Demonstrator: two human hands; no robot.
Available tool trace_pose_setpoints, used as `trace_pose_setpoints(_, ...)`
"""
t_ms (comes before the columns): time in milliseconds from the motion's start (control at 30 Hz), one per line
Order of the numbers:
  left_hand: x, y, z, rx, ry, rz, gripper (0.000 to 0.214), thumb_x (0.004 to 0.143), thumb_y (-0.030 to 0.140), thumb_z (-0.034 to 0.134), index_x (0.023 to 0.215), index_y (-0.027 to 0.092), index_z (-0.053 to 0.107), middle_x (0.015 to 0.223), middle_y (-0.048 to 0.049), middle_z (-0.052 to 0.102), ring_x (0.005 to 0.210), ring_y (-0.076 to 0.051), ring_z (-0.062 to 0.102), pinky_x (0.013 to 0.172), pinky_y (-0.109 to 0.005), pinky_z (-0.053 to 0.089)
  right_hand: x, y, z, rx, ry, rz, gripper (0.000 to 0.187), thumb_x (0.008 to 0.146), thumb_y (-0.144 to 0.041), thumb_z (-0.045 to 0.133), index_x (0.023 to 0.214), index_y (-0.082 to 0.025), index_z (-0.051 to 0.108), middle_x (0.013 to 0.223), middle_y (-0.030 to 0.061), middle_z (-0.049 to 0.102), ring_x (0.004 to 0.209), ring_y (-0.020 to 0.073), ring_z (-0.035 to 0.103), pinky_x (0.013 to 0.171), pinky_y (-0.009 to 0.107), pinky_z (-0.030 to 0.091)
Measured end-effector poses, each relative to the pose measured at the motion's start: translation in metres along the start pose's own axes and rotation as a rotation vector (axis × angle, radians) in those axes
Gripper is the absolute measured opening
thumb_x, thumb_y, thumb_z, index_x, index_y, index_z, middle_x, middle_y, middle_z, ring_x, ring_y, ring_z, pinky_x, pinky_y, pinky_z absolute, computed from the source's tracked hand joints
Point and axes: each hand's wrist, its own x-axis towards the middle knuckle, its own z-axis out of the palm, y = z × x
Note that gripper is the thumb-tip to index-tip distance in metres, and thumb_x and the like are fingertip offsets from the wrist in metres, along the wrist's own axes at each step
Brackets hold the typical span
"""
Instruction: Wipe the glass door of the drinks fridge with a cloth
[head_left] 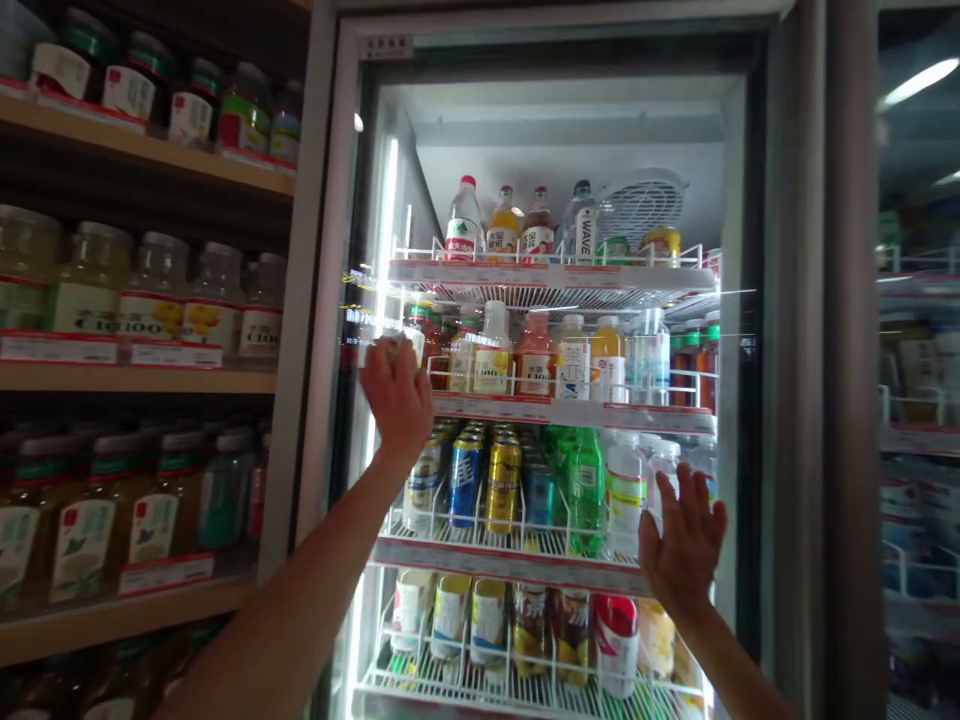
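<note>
My left hand (pixel 397 400) is raised at the left side of the cooler's glass door (pixel 480 130). Its fingers point upward, slightly bent, with no object visible in them; the fingertips blur against the bright glass. Lower down on the right, my right hand (pixel 682 545) has its fingers spread and holds nothing. Whether either palm touches the glass I cannot tell. Behind the glass, close to my right hand, stand a clear bottle (pixel 625 490) and a green bottle (pixel 585 490). A yellow-labelled bottle (pixel 491 350) is on the shelf right of my left hand.
Wire-fronted shelves inside hold a blue can (pixel 465 480), a gold can (pixel 502 482) and a red-capped bottle (pixel 463 220). Wooden shelves (pixel 142 378) with rows of bottles flank the left side. Another glass-fronted cooler (pixel 919 330) stands at the right, past the grey frame (pixel 847 400).
</note>
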Motion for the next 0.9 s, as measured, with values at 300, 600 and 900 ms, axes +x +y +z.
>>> trace_pose_setpoints(300, -0.016, 0.033, 0.007, -0.111, -0.176, 0.505, 0.040, 0.088, 0.024, 0.041, 0.128, 0.025, 0.047, 0.140, -0.0072, 0.043, 0.135, -0.023, 0.030, 0.111, -0.046, 0.021, 0.001, 0.002, -0.003, 0.012, 0.010, -0.049, 0.058, 0.089, -0.027, 0.037, 0.144, -0.021, 0.022, 0.150, 0.0112, 0.027, 0.139, 0.0287, 0.023, 0.109, 0.053, 0.020)
trace_pose_setpoints(600, -0.037, 0.060, 0.011, -0.141, -0.194, 0.691, 0.045, 0.087, 0.024, 0.042, 0.132, 0.025, 0.042, 0.140, -0.0065, 0.042, 0.135, -0.024, 0.028, 0.110, -0.045, 0.024, -0.001, 0.003, 0.001, 0.006, 0.023, -0.036, 0.058, 0.090, -0.029, 0.036, 0.145, -0.023, 0.021, 0.150, 0.0090, 0.027, 0.138, 0.0280, 0.025, 0.110, 0.052, 0.019)
trace_pose_setpoints(900, 0.008, 0.063, 0.022, -0.121, -0.058, 0.184, 0.042, 0.089, 0.025, 0.037, 0.130, 0.020, 0.046, 0.139, -0.0116, 0.041, 0.134, -0.029, 0.028, 0.108, -0.051, 0.026, 0.000, -0.001, 0.000, -0.002, 0.023, -0.028, 0.058, 0.089, -0.026, 0.036, 0.145, -0.023, 0.020, 0.151, 0.0091, 0.024, 0.139, 0.0276, 0.023, 0.110, 0.052, 0.018)
